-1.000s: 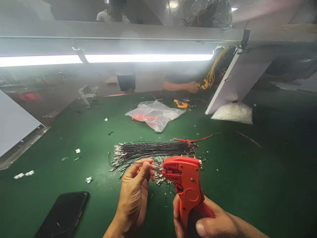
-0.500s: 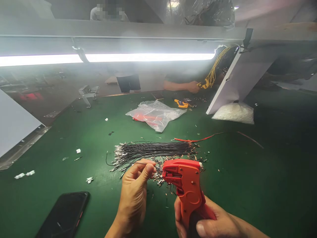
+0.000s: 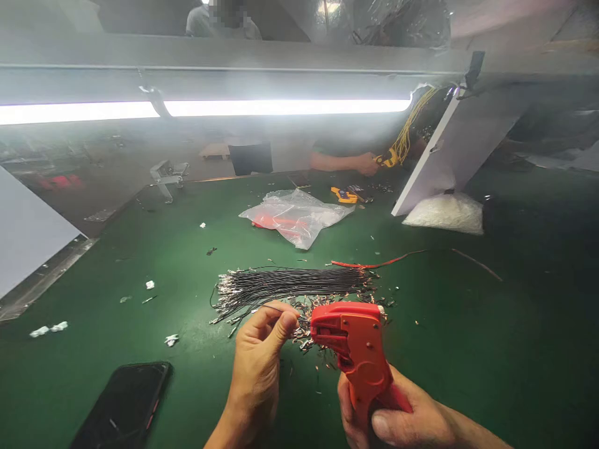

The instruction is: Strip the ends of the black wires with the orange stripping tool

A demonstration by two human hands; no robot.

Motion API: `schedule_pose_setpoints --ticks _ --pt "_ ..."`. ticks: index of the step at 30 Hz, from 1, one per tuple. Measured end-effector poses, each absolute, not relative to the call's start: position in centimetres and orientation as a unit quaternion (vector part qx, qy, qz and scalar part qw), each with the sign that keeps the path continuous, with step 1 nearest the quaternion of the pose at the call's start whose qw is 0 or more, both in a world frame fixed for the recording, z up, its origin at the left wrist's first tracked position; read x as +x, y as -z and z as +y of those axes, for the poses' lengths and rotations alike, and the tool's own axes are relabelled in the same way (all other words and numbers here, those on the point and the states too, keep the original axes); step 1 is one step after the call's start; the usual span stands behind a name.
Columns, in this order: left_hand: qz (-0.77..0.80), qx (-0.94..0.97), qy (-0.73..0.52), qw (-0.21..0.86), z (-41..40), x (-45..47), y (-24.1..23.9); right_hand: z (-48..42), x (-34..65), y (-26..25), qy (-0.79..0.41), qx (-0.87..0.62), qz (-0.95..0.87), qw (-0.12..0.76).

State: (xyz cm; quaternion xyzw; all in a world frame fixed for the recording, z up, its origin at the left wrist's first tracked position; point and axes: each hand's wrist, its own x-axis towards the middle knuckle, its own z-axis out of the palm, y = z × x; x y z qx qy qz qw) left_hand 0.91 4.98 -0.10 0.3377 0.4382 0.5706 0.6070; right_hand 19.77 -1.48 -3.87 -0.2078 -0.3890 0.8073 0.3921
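My left hand (image 3: 262, 349) pinches a thin black wire (image 3: 277, 307) between thumb and fingers, close to the jaws of a wire stripper. My right hand (image 3: 402, 408) is wrapped round the handle of this red and orange wire stripper (image 3: 362, 349), whose jaws point left. Whether the wire's end sits inside the jaws is hard to see. Behind both hands lies a bundle of black wires (image 3: 290, 282), with silvery ends at the left and copper ends at the right. Cut scraps of wire (image 3: 306, 340) are scattered under the stripper's nose.
A phone (image 3: 124, 405) lies at the lower left. Farther back are a clear plastic bag (image 3: 299, 215) with something red inside, a red wire (image 3: 388, 262), a yellow tool (image 3: 344, 195) and a bag of white pieces (image 3: 444, 214). Across the table, a co-worker's hand (image 3: 367, 163) holds yellow wires.
Both hands and the stripper have shifted slightly right in view, as has the whole scene. The stripper's handle looks squeezed a little closer. The wire stays in my left fingers.
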Motion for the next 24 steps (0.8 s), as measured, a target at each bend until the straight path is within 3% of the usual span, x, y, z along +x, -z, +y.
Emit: schedule_pose_setpoints --ticks 14,24 --pt "0.399 0.378 -0.549 0.630 5.11 1.06 1.05 -1.79 19.71 4.55 -0.858 -0.167 -0.278 0.398" --pt "0.415 0.374 -0.559 0.613 4.91 0.97 0.76 -1.39 19.95 4.38 -0.849 -0.167 -0.318 0.389"
